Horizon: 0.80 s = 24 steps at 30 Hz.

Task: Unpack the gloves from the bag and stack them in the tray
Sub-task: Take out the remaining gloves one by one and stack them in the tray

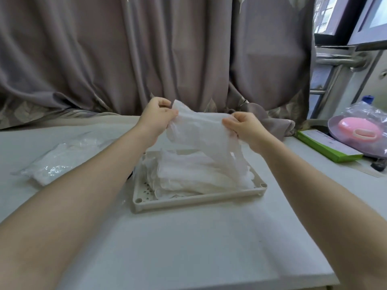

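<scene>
A grey-brown curtain (146, 55) hangs across the back, its hem bunched on the far edge of the pale counter (188, 237). Near the middle of the counter sits a cream rectangular tray (194, 203) with small holes in its floor and corners; inside it lies a loose stack of thin translucent gloves (188, 176), filling most of the tray and spilling towards its right rim. Left of the tray, apart from it, lies a clear plastic bag (56, 162) with more white gloves inside. Above the tray, both hands hold one translucent glove (201, 130) stretched between them: the left hand (156, 118) has a closed grip pinching its upper left edge, and the right hand (245, 127) has a closed grip on its right edge, the glove's loose fingers dangling down to the stack. At the far right, a green flat box (326, 148) bears a white label whose writing is too small to read; beside it a grey dish (335, 126) holds a pink object (356, 130), partly under a clear wrapper (368, 114).
</scene>
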Each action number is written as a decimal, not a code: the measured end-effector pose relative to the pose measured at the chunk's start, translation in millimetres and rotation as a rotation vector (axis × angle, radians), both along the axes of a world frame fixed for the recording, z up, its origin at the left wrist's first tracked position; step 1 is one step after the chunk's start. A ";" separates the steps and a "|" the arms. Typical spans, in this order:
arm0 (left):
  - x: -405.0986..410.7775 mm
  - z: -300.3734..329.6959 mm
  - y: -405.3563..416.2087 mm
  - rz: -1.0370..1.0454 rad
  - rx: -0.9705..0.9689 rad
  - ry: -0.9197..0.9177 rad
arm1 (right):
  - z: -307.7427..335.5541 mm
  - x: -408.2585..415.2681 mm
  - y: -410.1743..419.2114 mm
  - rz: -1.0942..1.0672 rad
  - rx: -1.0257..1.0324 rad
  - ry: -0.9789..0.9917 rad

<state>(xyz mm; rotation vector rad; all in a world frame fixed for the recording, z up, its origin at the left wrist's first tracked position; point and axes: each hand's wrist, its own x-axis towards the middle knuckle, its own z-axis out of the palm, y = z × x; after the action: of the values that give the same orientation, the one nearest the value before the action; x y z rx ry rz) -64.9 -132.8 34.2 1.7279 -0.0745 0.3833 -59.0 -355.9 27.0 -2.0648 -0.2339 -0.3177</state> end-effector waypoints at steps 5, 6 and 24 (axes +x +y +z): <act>7.2 1.3 6.8 -0.088 0.101 -0.119 | 14.4 9.0 -5.7 -0.071 -0.009 -0.360; 3.5 -3.7 10.2 -0.114 0.152 -0.137 | 9.5 5.0 -6.8 -0.019 -0.089 -0.370; -36.1 -33.7 26.2 -0.025 1.214 -0.054 | -33.3 -35.4 35.7 0.184 -0.760 -0.236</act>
<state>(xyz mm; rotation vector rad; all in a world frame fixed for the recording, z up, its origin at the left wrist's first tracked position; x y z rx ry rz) -101.0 -106.6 0.6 2.9038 -0.4374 0.3890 -94.4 -320.2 -6.3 -2.7197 -0.7802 -0.3981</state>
